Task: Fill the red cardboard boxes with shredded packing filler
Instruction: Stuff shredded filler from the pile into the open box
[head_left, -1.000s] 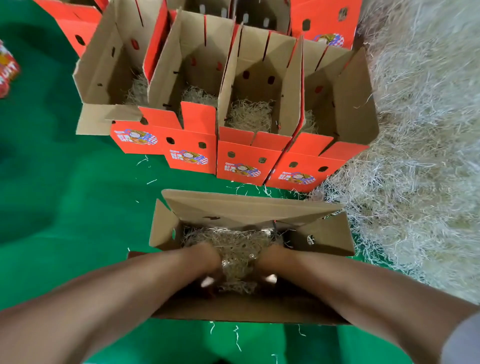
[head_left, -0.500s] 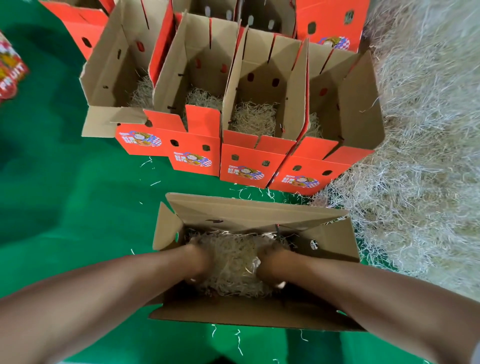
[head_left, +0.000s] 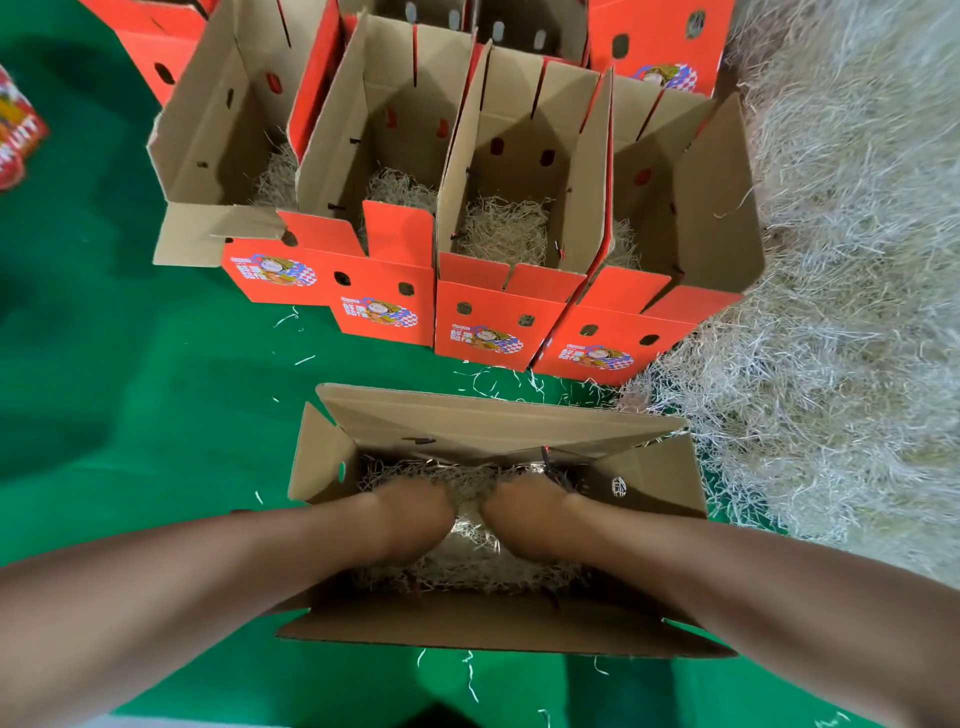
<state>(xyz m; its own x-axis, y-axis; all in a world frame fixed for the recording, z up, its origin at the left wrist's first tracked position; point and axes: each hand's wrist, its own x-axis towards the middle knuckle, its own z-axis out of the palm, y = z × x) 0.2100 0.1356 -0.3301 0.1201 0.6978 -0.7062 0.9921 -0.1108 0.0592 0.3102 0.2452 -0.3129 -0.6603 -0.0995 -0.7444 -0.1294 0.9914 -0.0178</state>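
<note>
The nearest cardboard box (head_left: 483, 421) lies open in front of me, brown inside, with shredded packing filler (head_left: 467, 561) covering its bottom. My left hand (head_left: 415, 514) and my right hand (head_left: 524, 514) are both down inside it, side by side, pressing on the filler near the far wall. Their fingertips are buried in the shreds. Beyond it stand several red boxes (head_left: 488, 322) in a row, flaps up, each with some filler (head_left: 504, 228) at the bottom.
A big heap of loose filler (head_left: 841, 322) fills the right side, touching the rightmost red box. Green floor covering (head_left: 130, 389) with stray shreds lies to the left. More red boxes (head_left: 654, 47) stand behind the row. A red printed pack (head_left: 15, 140) is at the far left.
Both hands have moved from the near part of the box toward its far wall, pushing the filler down and spreading it. The view has shifted slightly.
</note>
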